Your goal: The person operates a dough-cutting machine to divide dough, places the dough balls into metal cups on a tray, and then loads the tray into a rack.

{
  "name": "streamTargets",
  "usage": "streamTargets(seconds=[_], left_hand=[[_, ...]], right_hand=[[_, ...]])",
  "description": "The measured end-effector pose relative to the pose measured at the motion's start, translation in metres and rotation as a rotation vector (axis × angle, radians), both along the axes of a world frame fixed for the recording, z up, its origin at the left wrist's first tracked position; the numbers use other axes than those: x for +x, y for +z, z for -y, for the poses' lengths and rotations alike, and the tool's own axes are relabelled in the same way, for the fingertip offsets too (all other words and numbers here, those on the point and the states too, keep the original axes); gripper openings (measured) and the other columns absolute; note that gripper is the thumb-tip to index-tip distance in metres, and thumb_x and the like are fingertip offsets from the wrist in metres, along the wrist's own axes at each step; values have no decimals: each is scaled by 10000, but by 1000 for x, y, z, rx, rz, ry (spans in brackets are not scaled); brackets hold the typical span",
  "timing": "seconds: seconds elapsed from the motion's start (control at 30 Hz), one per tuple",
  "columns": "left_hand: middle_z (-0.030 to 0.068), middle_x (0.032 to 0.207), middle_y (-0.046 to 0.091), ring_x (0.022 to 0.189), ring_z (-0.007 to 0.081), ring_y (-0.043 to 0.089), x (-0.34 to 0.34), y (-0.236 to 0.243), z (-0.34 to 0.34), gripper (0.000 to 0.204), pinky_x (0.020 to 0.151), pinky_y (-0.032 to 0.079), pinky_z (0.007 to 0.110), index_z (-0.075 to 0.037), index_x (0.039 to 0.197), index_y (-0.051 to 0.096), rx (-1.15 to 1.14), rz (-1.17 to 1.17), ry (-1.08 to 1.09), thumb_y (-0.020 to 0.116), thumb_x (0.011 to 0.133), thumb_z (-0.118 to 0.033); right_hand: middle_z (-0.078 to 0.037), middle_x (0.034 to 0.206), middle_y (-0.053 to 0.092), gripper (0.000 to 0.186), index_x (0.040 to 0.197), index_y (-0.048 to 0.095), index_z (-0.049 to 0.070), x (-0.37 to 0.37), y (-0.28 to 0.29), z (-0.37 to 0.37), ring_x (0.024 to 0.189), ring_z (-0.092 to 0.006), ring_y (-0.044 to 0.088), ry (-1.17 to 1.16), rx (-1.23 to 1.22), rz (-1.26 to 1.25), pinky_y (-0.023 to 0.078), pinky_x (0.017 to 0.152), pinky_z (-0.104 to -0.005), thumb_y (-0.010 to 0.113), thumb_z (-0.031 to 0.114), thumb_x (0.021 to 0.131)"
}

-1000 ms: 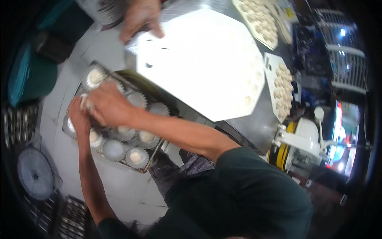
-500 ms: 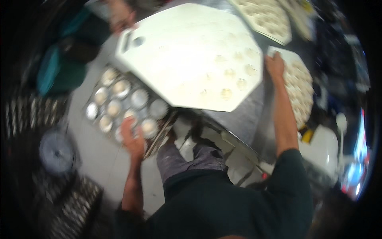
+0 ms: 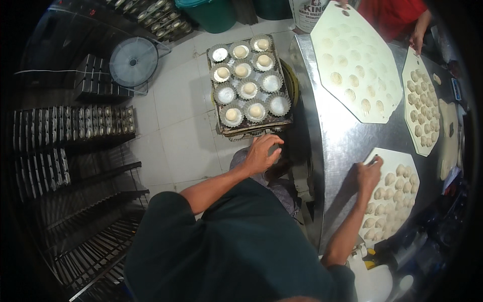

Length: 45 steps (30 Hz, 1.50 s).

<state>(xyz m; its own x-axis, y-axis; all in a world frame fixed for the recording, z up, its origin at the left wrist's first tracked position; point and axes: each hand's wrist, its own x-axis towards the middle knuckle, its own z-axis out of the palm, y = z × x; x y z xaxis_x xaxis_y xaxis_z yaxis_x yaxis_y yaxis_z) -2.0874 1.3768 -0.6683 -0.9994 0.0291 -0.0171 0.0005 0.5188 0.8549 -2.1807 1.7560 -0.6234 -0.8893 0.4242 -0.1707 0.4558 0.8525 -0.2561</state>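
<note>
My left hand [image 3: 262, 154] hovers by the near edge of a tray [image 3: 241, 132], its fingers curled but apart, with nothing visible in them. On the tray stand rows of fluted metal tins [image 3: 279, 104]. Most hold a pale dough ball [image 3: 255, 111]; several have none. My right hand [image 3: 370, 175] is closed around the handle end of a white board [image 3: 387, 157] on the metal table. Rows of dough pieces [image 3: 397, 196] cover that board.
A large white board [image 3: 334, 55] with round marks and a narrower board of dough pieces [image 3: 421, 100] lie farther along the steel table [image 3: 334, 136]. Another person's hand [image 3: 416, 40] reaches in there. At left are a round fan [image 3: 133, 62] and racks of tins [image 3: 75, 121].
The view has swung left, so the tray now shows at upper middle. My left hand has drawn back from among the tins to the tray's near edge. My right hand still grips its board.
</note>
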Motion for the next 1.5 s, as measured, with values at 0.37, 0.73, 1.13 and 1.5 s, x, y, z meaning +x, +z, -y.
streamTargets(seconds=[0.37,0.73,1.13,1.5], left_hand=[[94,1168,669,1130,292,602,-85,18,-16,242,993,415,427,-79,1127,666,167,-170,-483,701,894,-130],[84,1038,705,932,220,660,-67,-14,1,251,838,513,341,-40,1163,664,259,192,-690,677,949,-171],[147,1350,610,1210,271,598,-62,-2,-71,702,1041,469,448,-37,1382,494,888,1237,-516,350,1045,-636],[86,1632,335,1494,295,333,166,8,-91,710,1217,281,474,-109,1595,246,679,1577,-548,331,1066,-574]], right_hand=[[-98,916,594,379,1226,538,12,207,10,138,757,-206,588,-153,-434,-225,509,710,-354,698,106,896],[-92,960,546,322,1260,482,41,200,-25,182,1085,-304,562,-1422,-1714,-1240,434,1119,-534,447,319,1100],[32,666,384,307,1147,595,125,421,-43,238,553,-107,372,-1789,-1461,-1428,349,545,-296,584,404,1018],[-30,951,686,414,1181,676,77,674,-70,285,649,-132,568,-2338,-527,-1262,347,506,-290,695,417,945]])
